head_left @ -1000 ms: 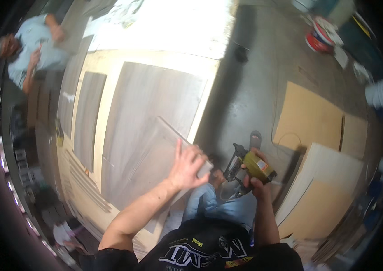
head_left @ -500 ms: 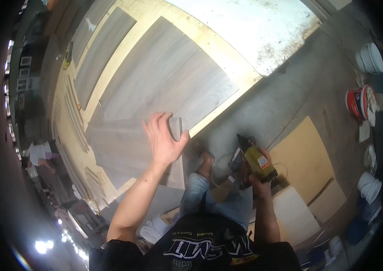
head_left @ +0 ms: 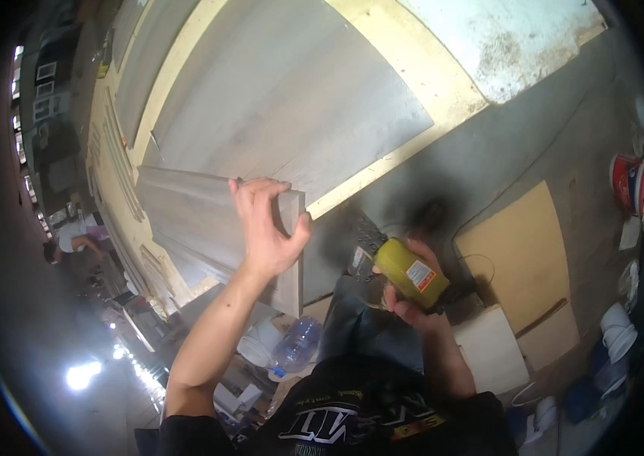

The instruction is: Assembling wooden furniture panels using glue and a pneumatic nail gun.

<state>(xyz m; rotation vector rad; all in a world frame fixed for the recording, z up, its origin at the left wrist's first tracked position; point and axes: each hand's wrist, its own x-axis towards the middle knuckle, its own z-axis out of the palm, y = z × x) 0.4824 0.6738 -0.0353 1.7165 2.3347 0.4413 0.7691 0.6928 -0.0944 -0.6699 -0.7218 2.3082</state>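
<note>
My left hand (head_left: pixel 267 228) grips the near end of a long grey wood-grain board piece (head_left: pixel 289 281). Its fingers hook over the top edge and its thumb lies along the upright end face. The piece stands tilted on a large flat grey panel (head_left: pixel 292 83), its end at the panel's near edge. In my right hand (head_left: pixel 413 304) is a boxy yellow-green power tool, which looks like a nail gun (head_left: pixel 413 273), with a white-and-red label on its body. It is held beside the bench, over my lap, apart from the board. Its dark nose is blurred.
A pale yellow worktop (head_left: pixel 383 163) lies under the panels, with thin grey strips (head_left: pixel 113 163) at its left. A whitish sheet (head_left: pixel 504 45) covers the far right. Down right are a tan board (head_left: pixel 519 258) and a red bucket (head_left: pixel 629 186). A water jug (head_left: pixel 298 342) is near my lap. Another person (head_left: pixel 75 237) is far left.
The board piece has tilted up more, with my left hand still on its end. My right hand has turned the tool and brought it slightly left. The whole view has shifted.
</note>
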